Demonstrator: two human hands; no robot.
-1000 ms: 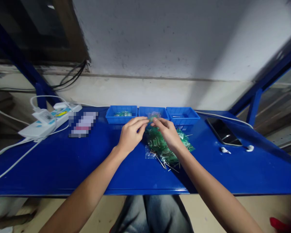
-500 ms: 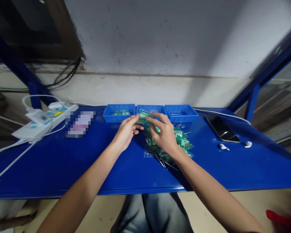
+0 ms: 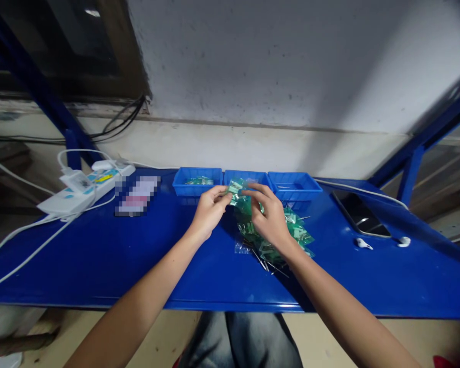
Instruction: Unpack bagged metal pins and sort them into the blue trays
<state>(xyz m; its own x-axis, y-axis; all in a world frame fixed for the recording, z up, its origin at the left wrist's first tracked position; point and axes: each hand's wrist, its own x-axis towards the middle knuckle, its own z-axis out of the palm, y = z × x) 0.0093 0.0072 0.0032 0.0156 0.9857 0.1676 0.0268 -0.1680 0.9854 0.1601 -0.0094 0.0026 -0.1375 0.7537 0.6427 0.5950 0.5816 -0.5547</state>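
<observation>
Pale wall [image 3: 268,76] stands behind our blue table [image 3: 130,271]. Along its back edge sit three small trays: our left tray [image 3: 198,190] holds green packets, the middle tray [image 3: 261,177] is partly hidden, and the right tray [image 3: 297,194] has a few thin pieces. Our pile of green packets [image 3: 299,234] lies nearer us, partly under our right forearm. Our left hand [image 3: 210,210] pinches one green packet [image 3: 236,189] at its left edge, thumb against fingers. That packet is raised between our hands, before the middle tray, to the right of the left fingertips and just left of our right hand [image 3: 270,217]. Its long axis we cannot make out. Our right fingers are spread, thumb apart; whether their tips touch the packet, we cannot tell.
</observation>
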